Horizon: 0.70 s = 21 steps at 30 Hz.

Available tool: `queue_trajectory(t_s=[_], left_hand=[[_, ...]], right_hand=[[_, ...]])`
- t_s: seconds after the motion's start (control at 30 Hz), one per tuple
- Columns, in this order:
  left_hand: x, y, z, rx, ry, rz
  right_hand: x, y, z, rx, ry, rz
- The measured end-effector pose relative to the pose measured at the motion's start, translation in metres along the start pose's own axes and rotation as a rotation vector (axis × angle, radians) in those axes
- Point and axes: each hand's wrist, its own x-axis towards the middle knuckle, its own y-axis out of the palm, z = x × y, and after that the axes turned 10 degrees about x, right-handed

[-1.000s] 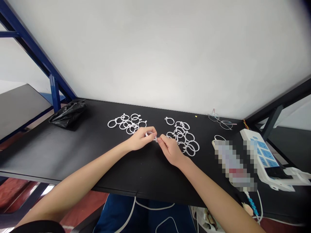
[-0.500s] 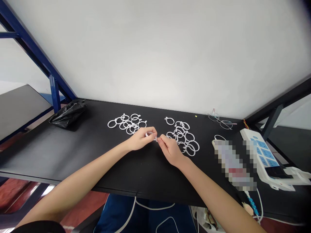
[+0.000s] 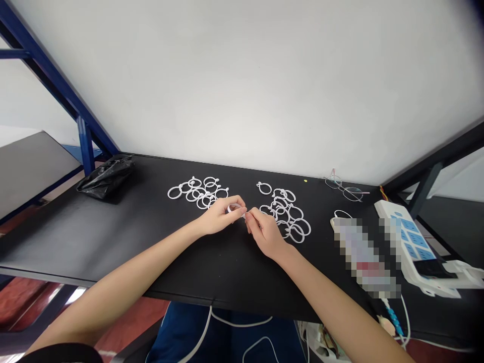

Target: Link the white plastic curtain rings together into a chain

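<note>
My left hand [image 3: 218, 217] is closed round a white curtain ring [image 3: 235, 205], thumb and fingers gripping its band. At the ring's right end, the fingertips of my right hand [image 3: 266, 233] are pinched together on its small end piece, which they mostly hide. Beyond my left hand lies a loose cluster of white curtain rings [image 3: 195, 195], several of them overlapping, each with a small knob or eyelet. A second cluster of the same rings [image 3: 295, 214] spreads behind and to the right of my right hand, partly covered by it.
A black plastic bag [image 3: 106, 179] lies at the left of the black table [image 3: 170, 267]. On the right are eyeglasses [image 3: 351, 193], a blurred phone [image 3: 363, 257] with a cable, and a white power strip [image 3: 408, 237]. The pale wall [image 3: 242, 91] rises behind.
Both hands stay at nearly the same place. The fingers have shifted slightly on the ring, and the right fingertips have turned a little around its end.
</note>
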Motion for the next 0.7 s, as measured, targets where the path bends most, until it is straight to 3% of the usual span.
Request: queue_trajectory(t_s=[0.7], left_hand=[[0.0009, 0.0012, 0.0043, -0.060, 0.007, -0.035]], right_hand=[[0.0001, 0.0045, 0.0009, 0.018, -0.008, -0.085]])
